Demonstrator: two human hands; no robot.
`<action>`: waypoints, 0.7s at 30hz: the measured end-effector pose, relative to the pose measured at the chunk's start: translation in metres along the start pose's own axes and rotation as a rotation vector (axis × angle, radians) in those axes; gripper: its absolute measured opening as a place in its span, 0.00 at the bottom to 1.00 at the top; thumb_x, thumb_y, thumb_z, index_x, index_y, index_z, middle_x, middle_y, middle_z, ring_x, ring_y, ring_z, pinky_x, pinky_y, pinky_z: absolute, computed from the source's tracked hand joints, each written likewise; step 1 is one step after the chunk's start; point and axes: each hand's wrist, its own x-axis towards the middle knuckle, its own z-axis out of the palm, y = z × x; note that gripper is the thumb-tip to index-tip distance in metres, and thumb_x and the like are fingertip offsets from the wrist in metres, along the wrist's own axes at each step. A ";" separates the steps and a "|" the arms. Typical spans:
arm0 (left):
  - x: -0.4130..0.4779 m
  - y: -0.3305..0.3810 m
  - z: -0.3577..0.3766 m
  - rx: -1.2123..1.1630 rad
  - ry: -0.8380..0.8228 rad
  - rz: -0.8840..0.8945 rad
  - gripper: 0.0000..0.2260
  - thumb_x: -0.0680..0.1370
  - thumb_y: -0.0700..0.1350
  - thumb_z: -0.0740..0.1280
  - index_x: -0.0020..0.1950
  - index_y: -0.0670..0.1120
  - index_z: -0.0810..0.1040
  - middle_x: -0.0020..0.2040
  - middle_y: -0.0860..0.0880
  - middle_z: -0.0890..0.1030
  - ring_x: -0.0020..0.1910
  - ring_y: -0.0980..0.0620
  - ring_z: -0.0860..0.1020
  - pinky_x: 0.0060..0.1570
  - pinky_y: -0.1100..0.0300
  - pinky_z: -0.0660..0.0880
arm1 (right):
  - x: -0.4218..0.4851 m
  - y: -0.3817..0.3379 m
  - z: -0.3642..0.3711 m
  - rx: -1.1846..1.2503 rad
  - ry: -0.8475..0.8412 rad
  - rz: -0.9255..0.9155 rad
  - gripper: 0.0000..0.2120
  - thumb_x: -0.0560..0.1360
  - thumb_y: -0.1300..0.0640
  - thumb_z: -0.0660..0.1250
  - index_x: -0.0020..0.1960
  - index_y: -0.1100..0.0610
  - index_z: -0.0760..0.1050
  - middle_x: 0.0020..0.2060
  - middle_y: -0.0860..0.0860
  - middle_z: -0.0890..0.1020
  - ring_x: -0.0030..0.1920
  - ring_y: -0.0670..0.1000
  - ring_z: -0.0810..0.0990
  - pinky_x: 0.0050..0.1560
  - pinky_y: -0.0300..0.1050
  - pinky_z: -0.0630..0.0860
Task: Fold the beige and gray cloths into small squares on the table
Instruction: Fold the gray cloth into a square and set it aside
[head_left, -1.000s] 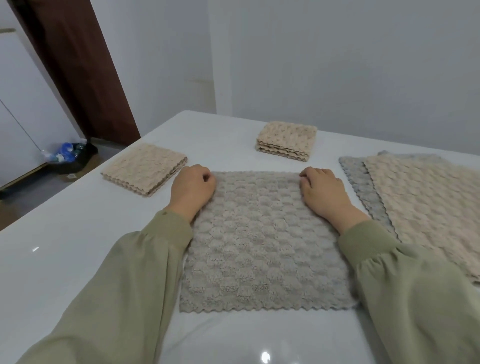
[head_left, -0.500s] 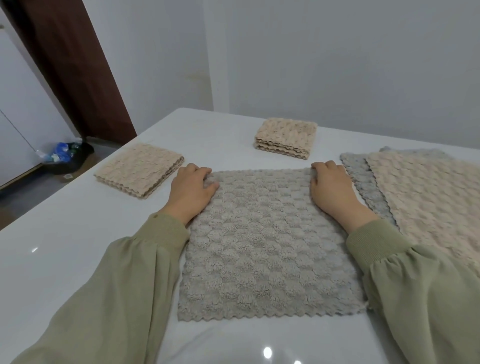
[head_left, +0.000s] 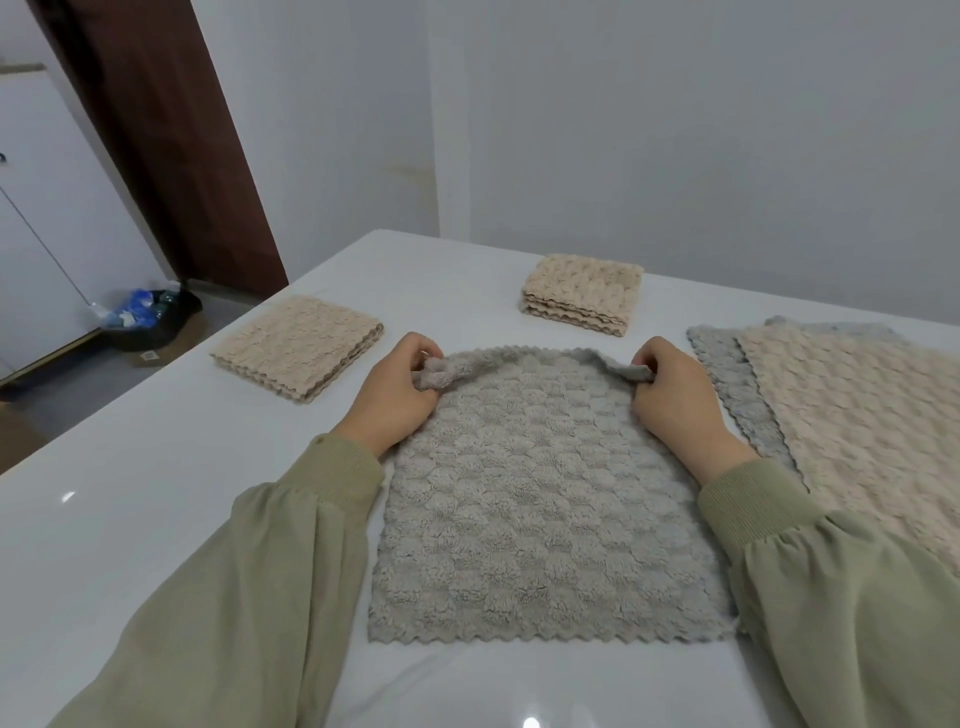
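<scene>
**Inspector:** Item under inspection?

**Assistant:** The gray cloth (head_left: 545, 509) lies open on the worktop (head_left: 156, 519), directly before the person. Its near scalloped edge is square to the body, and only the far edge is off the surface.

**Inspector:** Held how?

**Assistant:** The left hand (head_left: 400, 395) pinches the far corner at 11 o'clock and the right hand (head_left: 675, 400) the far corner at 1 o'clock. Both corners are lifted and curled back toward the person. Judged purpose: taking both corners together keeps the edge straight, so it can be drawn to 6 o'clock and laid on the near edge as a first half-fold (a judgement only; no fold is made yet).

**Inspector:** Why is the rest left flat?

**Assistant:** The near half resting on the worktop likely anchors the cloth, so it should not slide as the far edge comes over.

**Inspector:** Surroundings?

**Assistant:** A folded beige square (head_left: 296, 345) lies at 10 o'clock and a folded beige stack (head_left: 582, 291) at 12 o'clock, both well apart from the working area. By appearance they are finished pieces, set clear of the fold. At 3 o'clock an open beige cloth (head_left: 857, 415) lies on a second gray cloth (head_left: 727, 374), just beside the right hand. This is presumably the waiting supply.

**Inspector:** Progress?

**Assistant:** Partly done. At least three cloths remain unfolded.
</scene>
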 end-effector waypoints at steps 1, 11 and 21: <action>-0.002 0.001 0.000 -0.062 0.003 -0.010 0.17 0.75 0.34 0.66 0.56 0.54 0.71 0.54 0.51 0.75 0.27 0.57 0.75 0.28 0.60 0.75 | -0.001 0.000 0.000 0.012 0.001 -0.004 0.10 0.70 0.71 0.58 0.45 0.60 0.72 0.38 0.54 0.76 0.40 0.55 0.73 0.36 0.48 0.68; -0.002 0.002 0.004 -0.043 0.340 -0.040 0.16 0.75 0.42 0.70 0.62 0.48 0.78 0.45 0.53 0.82 0.46 0.55 0.79 0.58 0.56 0.73 | 0.004 -0.008 -0.018 0.010 0.163 -0.013 0.18 0.75 0.60 0.65 0.29 0.59 0.65 0.28 0.53 0.67 0.34 0.54 0.66 0.33 0.46 0.58; -0.012 0.014 0.007 -0.042 0.390 -0.065 0.07 0.77 0.40 0.65 0.51 0.46 0.82 0.35 0.49 0.82 0.33 0.51 0.79 0.37 0.59 0.74 | 0.015 -0.018 -0.066 0.262 -0.483 0.373 0.08 0.80 0.60 0.61 0.44 0.61 0.74 0.28 0.56 0.83 0.20 0.49 0.73 0.22 0.38 0.71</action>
